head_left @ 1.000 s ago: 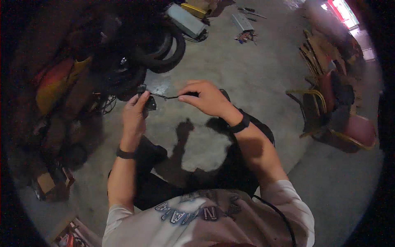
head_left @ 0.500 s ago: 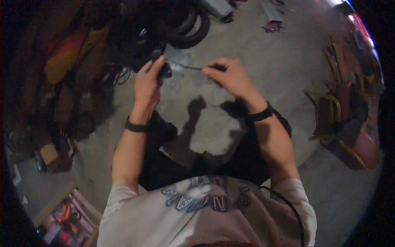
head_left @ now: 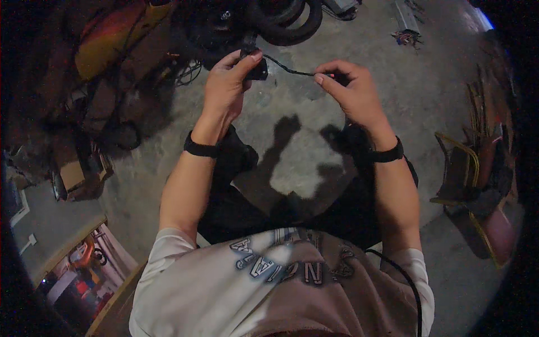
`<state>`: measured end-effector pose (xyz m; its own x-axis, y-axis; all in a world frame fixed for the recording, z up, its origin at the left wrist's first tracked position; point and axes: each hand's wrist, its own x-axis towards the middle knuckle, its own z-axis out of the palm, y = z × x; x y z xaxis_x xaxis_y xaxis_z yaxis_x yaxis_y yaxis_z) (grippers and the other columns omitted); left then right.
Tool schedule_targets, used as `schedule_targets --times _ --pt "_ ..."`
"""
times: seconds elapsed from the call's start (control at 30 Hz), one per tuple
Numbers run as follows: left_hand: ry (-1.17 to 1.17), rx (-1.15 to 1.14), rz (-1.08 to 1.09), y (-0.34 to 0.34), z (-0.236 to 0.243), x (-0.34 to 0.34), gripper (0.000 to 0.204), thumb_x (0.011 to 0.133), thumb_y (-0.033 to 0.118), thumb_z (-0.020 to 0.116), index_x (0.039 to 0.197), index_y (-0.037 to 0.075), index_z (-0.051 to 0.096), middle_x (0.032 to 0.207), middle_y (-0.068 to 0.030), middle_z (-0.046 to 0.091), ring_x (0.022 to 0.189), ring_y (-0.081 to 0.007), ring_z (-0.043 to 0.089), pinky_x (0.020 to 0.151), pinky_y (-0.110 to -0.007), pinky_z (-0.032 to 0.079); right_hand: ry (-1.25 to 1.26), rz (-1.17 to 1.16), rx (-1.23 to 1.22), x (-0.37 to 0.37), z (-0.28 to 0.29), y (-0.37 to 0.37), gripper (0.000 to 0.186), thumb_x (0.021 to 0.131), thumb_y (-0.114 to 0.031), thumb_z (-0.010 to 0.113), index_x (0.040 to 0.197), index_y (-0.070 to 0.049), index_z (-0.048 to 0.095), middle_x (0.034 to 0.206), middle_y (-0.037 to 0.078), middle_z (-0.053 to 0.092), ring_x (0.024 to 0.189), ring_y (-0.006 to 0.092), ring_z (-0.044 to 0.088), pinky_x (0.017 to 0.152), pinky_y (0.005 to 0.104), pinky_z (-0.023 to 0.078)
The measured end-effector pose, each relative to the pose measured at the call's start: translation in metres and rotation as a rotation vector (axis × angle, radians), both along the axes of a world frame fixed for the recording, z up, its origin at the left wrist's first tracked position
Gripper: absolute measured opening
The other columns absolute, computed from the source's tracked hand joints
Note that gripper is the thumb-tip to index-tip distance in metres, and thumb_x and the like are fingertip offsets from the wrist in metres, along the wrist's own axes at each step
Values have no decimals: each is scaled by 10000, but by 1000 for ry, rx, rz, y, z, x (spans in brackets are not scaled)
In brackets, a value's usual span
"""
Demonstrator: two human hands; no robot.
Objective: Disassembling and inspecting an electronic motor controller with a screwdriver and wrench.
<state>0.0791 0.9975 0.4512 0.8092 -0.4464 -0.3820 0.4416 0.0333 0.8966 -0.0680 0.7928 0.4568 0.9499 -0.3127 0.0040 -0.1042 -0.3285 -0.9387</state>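
Black part (head_left: 258, 72), one: in the left hand (head_left: 225, 84), above the floor (head_left: 359, 45); thumb and fingers pinching it.
Cable (head_left: 288, 70), one: thin, black, bent, spanning from the left thumb to the right hand (head_left: 359, 95), whose thumb and fingertips pinch it.
Wristbands (head_left: 201, 148), two: black, one per wrist.
Tyres (head_left: 306, 32), at least two: overlapping, beyond the hands.
Metal case (head_left: 407, 17), one: upper right, loose wires (head_left: 407, 38) beside its near end.
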Motion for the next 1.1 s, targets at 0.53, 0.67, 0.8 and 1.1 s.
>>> schedule_targets --times 0.53,0.67,0.8,1.1 --pt "13 -83 -3 -1 -8 13 271 860 246 784 1088 123 703 986 52 730 833 -12 613 645 -221 383 -136 39 -198 14 4 2 211 869 -187 735 994 -17 723 909 99 709 833 213 659 753 318 496" --pt "-14 -41 7 -7 -5 6 286 860 254 779 1110 133 714 980 64 729 832 -16 609 678 -233 378 -135 93 -276 17 1 3 210 847 -150 759 1010 -21 722 916 112 707 845 239 666 767 325 495" --pt "-26 -49 -6 -12 -2 4 286 855 254 782 1105 131 719 978 63 731 829 -23 610 674 -229 375 -213 92 -365 23 1 8 230 836 -165 776 1019 -34 728 927 118 717 869 265 676 790 344 505" --pt "-73 -78 -50 -17 -11 10 285 859 262 777 1102 124 719 970 67 731 836 -20 620 674 -218 373 -272 40 -260 34 1 11 192 858 -155 761 990 -18 740 920 120 722 881 247 680 798 324 500"
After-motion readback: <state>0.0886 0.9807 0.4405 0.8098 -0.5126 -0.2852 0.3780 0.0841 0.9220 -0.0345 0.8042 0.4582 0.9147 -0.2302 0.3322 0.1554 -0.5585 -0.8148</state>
